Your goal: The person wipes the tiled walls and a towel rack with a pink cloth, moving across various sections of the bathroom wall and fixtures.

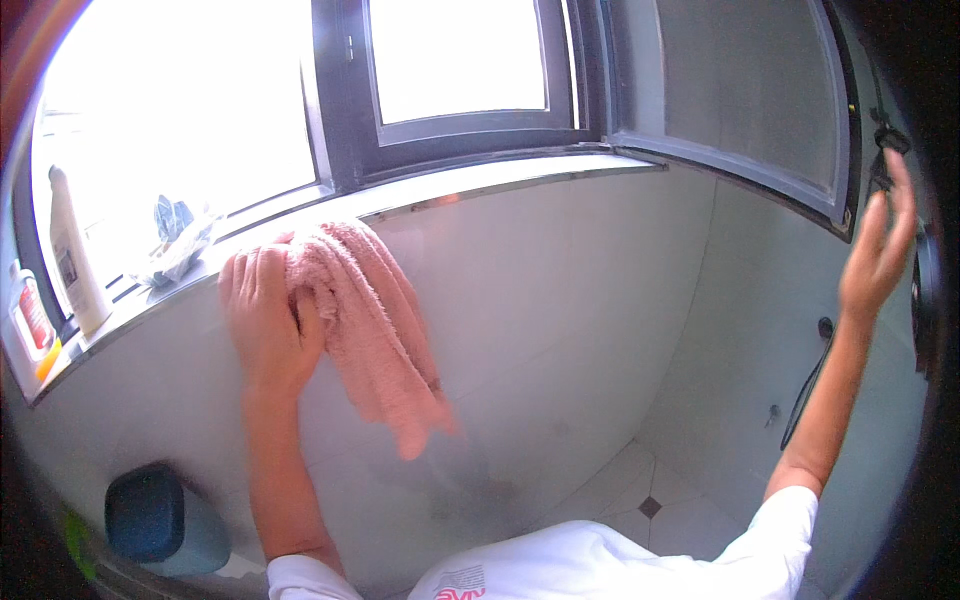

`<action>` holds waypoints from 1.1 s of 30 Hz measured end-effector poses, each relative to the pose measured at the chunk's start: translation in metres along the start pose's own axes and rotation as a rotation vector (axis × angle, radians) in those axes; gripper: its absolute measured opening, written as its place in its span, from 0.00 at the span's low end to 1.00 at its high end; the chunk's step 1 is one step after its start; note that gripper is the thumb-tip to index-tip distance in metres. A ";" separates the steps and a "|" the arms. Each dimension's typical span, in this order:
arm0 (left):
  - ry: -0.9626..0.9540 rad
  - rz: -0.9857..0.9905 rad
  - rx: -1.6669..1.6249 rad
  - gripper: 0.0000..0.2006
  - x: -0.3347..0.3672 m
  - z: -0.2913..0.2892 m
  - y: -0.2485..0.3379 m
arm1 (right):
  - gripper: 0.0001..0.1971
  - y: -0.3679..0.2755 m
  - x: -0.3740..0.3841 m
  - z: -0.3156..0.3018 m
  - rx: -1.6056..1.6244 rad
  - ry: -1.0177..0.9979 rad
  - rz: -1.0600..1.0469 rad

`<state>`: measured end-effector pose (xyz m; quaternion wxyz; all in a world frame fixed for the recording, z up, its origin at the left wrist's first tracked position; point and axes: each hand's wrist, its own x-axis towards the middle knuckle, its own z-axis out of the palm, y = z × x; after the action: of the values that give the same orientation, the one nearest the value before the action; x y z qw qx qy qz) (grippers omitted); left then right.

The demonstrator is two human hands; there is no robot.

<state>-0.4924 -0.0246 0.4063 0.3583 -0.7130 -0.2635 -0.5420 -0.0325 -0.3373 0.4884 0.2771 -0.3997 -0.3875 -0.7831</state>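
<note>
Got a pink towel (365, 335) clamped in the left hand (268, 315) by the windowsill (470, 190); right hand (878, 258), fingers loosely apart, way right of it.

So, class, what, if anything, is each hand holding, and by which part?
The left hand holds the pink cloth by its bunched upper end; the right hand, fingers extended, appears to hold nothing.

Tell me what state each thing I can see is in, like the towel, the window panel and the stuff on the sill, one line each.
Pink towel: bunched at the top, hanging down
Left hand: closed on the towel
Right hand: raised, fingers extended
Window panel: swung open into the room
White bottle: standing
Small bottle: standing
Plastic bag: crumpled
Bin: top looks covered
</note>
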 end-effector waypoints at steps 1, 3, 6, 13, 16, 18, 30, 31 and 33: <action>-0.045 0.027 0.076 0.11 -0.002 -0.006 -0.005 | 0.23 -0.061 -0.030 0.034 0.253 -0.091 0.044; -0.012 0.010 0.049 0.11 -0.009 -0.007 -0.015 | 0.23 -0.147 -0.012 0.050 0.476 -0.307 -0.016; -0.060 -0.051 0.051 0.11 -0.007 -0.007 -0.010 | 0.23 -0.195 -0.005 0.107 0.449 -0.378 -0.066; -0.059 -0.088 0.089 0.20 -0.012 0.000 -0.009 | 0.21 -0.235 0.020 0.300 0.512 -0.492 -0.116; -0.004 -0.040 0.103 0.15 -0.013 0.011 -0.007 | 0.20 -0.238 0.035 0.356 0.380 -0.809 -0.080; 0.013 -0.084 0.092 0.14 -0.010 0.005 -0.005 | 0.20 -0.245 0.047 0.383 0.340 -0.882 -0.121; 0.246 -0.152 0.419 0.14 -0.031 0.025 -0.038 | 0.34 -0.266 0.004 0.542 0.285 -0.955 -0.482; 0.278 -0.169 0.429 0.13 -0.038 0.030 -0.046 | 0.35 -0.257 -0.006 0.553 0.289 -0.891 -0.525; 0.343 -0.199 0.457 0.13 -0.053 0.034 -0.061 | 0.37 -0.254 -0.011 0.567 0.259 -0.834 -0.549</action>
<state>-0.5336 0.0395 0.3635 0.4938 -0.4826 -0.3830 -0.6137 0.0181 0.2728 0.5969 -0.0695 -0.5240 -0.6496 -0.5464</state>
